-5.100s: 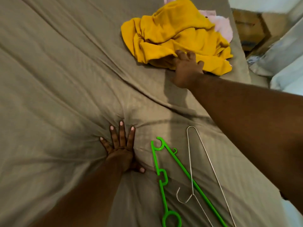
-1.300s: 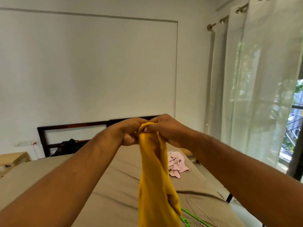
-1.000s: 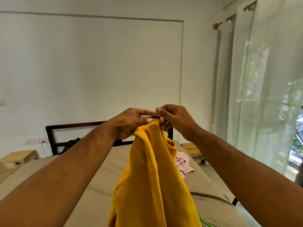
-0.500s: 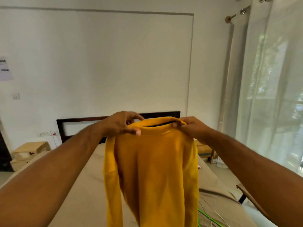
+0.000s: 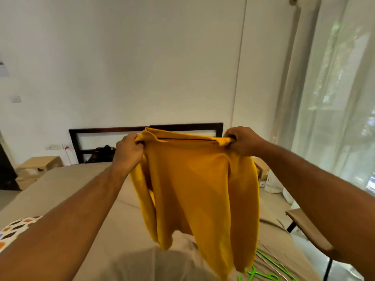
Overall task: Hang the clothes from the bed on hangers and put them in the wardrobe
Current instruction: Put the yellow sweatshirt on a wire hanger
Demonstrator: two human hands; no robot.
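Note:
A yellow garment (image 5: 194, 185) hangs spread out in the air above the bed (image 5: 67, 191). My left hand (image 5: 127, 151) grips its top left corner and my right hand (image 5: 242, 141) grips its top right corner, pulling the top edge taut between them. On the bedsheet at the lower right lie a green plastic hanger (image 5: 263, 268) and a thin wire hanger (image 5: 272, 257), both partly hidden behind the garment. The wardrobe is out of view.
A dark headboard (image 5: 182, 126) stands against the white wall. A black bag (image 5: 101, 152) lies by it. Cardboard boxes (image 5: 38, 165) sit at the left, another box (image 5: 262, 171) at the right. A chair (image 5: 308, 230) and sheer curtains (image 5: 334, 98) flank the bed's right side.
The garment, earlier bunched between my close-together hands, is now stretched wide. My hands moved apart to its two top corners. The view has shifted slightly left.

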